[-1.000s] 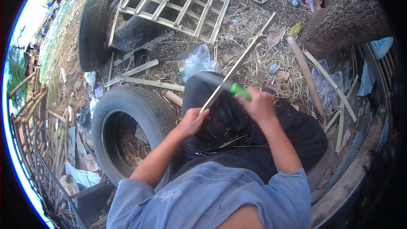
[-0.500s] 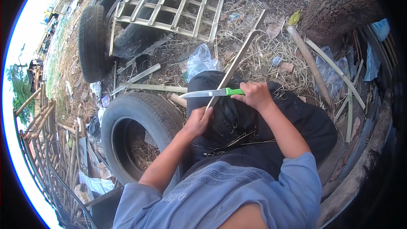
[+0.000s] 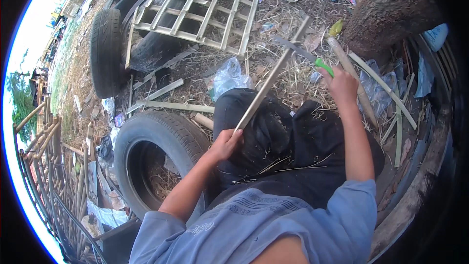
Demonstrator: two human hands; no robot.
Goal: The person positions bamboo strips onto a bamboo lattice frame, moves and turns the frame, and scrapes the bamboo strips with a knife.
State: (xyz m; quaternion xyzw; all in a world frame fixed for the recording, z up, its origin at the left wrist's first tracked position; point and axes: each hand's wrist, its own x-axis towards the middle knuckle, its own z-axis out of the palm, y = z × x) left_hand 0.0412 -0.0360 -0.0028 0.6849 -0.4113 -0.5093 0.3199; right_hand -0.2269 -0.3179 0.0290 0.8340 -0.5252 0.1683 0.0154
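My left hand (image 3: 227, 143) is closed round the near end of a long, flat bamboo strip (image 3: 266, 86). The strip slants up and away to the right over my dark trousers. My right hand (image 3: 340, 84) grips the green handle of a knife (image 3: 324, 67), out near the strip's far end. The knife's blade (image 3: 304, 53) points up and left and crosses the strip close to that far end; motion blurs it slightly. A thin curl or splinter seems to stand off the strip there, too small to make out well.
A tyre (image 3: 161, 123) lies against my left side, and another tyre (image 3: 105, 54) stands farther off. Beyond my knees is a bamboo lattice (image 3: 200, 32). A clear plastic bag (image 3: 232, 74), bamboo poles (image 3: 352, 76) and shavings litter the ground. A tree trunk (image 3: 391, 12) rises at the far right.
My right hand has moved up and right, carrying the knife from the strip's near part to its far end. My left hand has stayed nearly in place on the strip.
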